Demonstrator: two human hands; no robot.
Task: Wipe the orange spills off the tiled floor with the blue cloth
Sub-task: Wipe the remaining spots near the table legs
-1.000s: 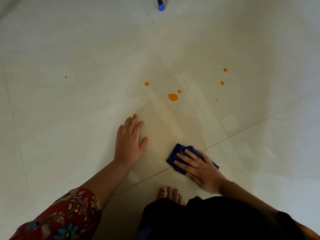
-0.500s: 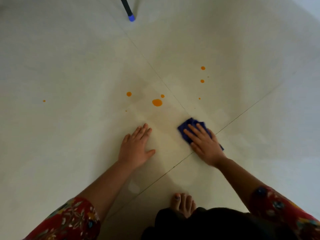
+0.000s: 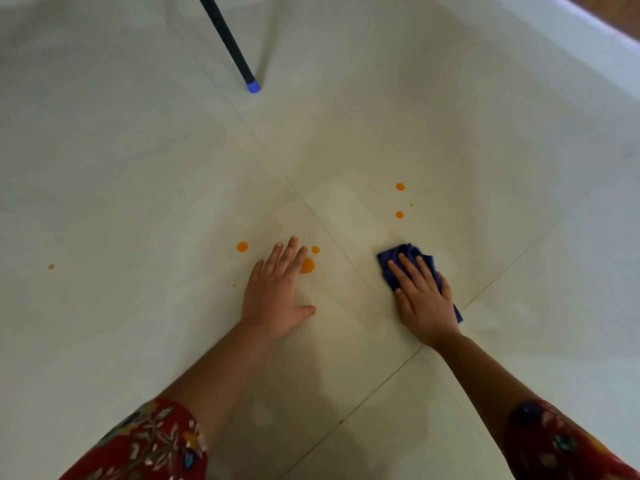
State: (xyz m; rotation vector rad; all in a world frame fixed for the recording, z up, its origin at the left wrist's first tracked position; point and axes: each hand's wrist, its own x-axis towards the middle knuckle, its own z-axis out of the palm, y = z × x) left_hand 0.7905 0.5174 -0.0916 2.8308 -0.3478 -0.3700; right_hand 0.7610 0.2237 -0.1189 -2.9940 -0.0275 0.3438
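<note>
- Two hands press flat on the tiled floor (image 3: 138, 168).
- The right hand (image 3: 424, 303), fingers spread wide, pushes down on the blue cloth (image 3: 401, 258), just below two orange spills (image 3: 399, 214).
- The left hand (image 3: 275, 292) lies open, fingertips touching the biggest orange spot (image 3: 308, 265).
- Both hands have slid forward since before; the cloth sits nearer the spots.

Blue cloth (image 3: 408, 259), orange spills (image 3: 307, 265), pale floor (image 3: 138, 168), red floral sleeve (image 3: 152, 445).

Her right hand (image 3: 424, 303) covers most of the cloth (image 3: 403, 256); the pole (image 3: 228, 43) (black, blue-tipped) runs off the top edge.
</note>
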